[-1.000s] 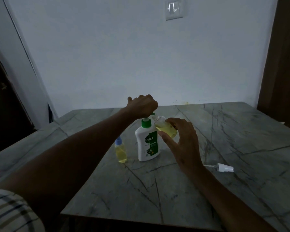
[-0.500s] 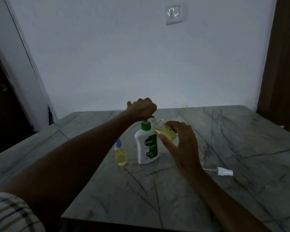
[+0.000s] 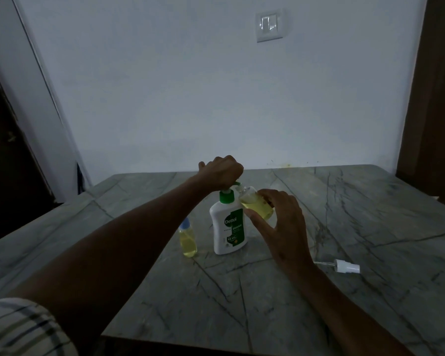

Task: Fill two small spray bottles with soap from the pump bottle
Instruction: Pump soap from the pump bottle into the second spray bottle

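Observation:
A white Dettol pump bottle (image 3: pixel 228 228) with a green collar stands mid-table. My left hand (image 3: pixel 222 172) rests curled on top of its green pump head, which is mostly hidden. My right hand (image 3: pixel 280 222) holds a small clear spray bottle (image 3: pixel 256 205), tilted, its open neck up against the pump spout; yellow soap fills much of it. A second small bottle (image 3: pixel 188 238) with a blue cap and yellow liquid stands left of the pump bottle. A white spray nozzle (image 3: pixel 344 266) with its dip tube lies on the table to the right.
The grey marble table (image 3: pixel 370 227) reaches to a white wall at the back. A dark doorway is at the left and a brown door at the right. A light switch (image 3: pixel 269 24) is on the wall.
The camera tilted up slightly, so the scene sits lower in the frame. Both hands keep the same hold at the pump and the small bottle.

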A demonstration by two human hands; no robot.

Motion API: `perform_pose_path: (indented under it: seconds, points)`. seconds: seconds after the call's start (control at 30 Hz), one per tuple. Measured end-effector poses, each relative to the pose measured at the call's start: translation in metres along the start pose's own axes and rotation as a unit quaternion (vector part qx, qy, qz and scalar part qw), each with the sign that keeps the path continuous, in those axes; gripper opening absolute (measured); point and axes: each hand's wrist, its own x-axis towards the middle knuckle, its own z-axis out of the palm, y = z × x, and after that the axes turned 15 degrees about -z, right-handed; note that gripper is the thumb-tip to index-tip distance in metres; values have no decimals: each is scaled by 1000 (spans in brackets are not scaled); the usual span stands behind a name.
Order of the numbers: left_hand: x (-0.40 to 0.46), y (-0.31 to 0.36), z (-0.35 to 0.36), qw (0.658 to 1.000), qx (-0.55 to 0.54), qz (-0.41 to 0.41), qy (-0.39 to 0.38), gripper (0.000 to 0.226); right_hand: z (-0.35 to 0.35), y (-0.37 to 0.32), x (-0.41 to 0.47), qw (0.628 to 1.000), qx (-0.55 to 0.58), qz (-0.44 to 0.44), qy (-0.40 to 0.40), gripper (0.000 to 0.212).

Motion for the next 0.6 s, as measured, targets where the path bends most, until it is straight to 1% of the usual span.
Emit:
perform_pose_path:
  seconds: [0.07, 0.13, 0.33, 0.47, 0.6]
  points:
    - [3, 0, -4, 1000, -18, -17, -1, 30, 1, 1, 0, 1000, -5, 0, -2, 51]
    - [4, 1, -5, 999, -24, -24, -6, 33, 2, 2, 0, 1000, -6, 3, -4, 50]
    - [4, 2, 3, 999, 35, 17, -14, 27, 2, 1, 1, 1000, 0, -1, 2, 51]
    - [7, 0, 6, 999, 40, 21, -3, 25, 2, 0, 1, 1000, 0, 1, -1, 52]
    - [8, -3, 3, 999, 30, 22, 4, 22, -1, -2, 1, 1000, 1, -2, -1, 49]
